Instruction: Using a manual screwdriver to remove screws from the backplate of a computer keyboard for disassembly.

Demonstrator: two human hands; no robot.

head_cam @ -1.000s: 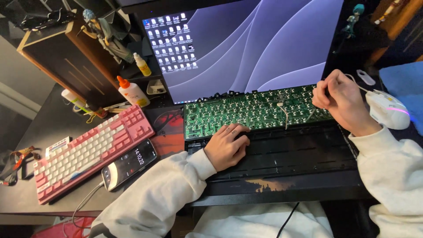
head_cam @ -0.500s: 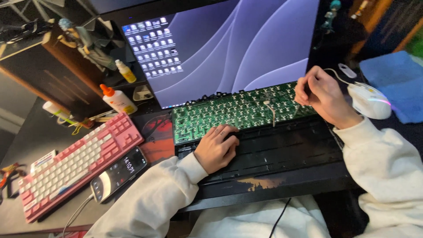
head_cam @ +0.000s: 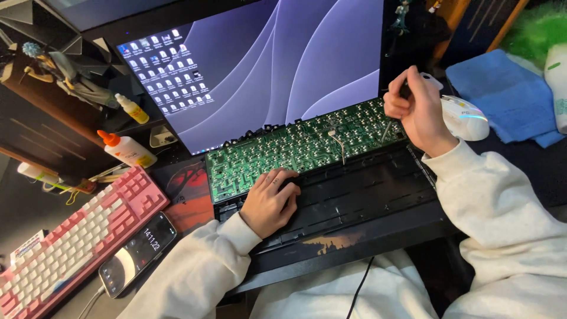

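From the head camera I look down at a desk. In the middle lies a green keyboard circuit board (head_cam: 307,145), bare solder side up, resting along the far edge of a black keyboard case (head_cam: 354,195). My left hand (head_cam: 269,201) lies flat and loosely curled across the board's near left edge and the case, holding nothing, only pressing down. My right hand (head_cam: 416,109) is closed tight around a small screwdriver (head_cam: 390,127), its tip touching the board's far right corner. To do this well, I judge the shaft should stand upright in the screw head while the left hand steadies the board. Far behind stands a lit monitor (head_cam: 266,65). To the right sit a white mouse (head_cam: 466,118) and a blue cloth (head_cam: 502,94). To the near left lie a pink keyboard (head_cam: 71,236) and a phone (head_cam: 139,254), with a glue bottle (head_cam: 127,149) farther back.
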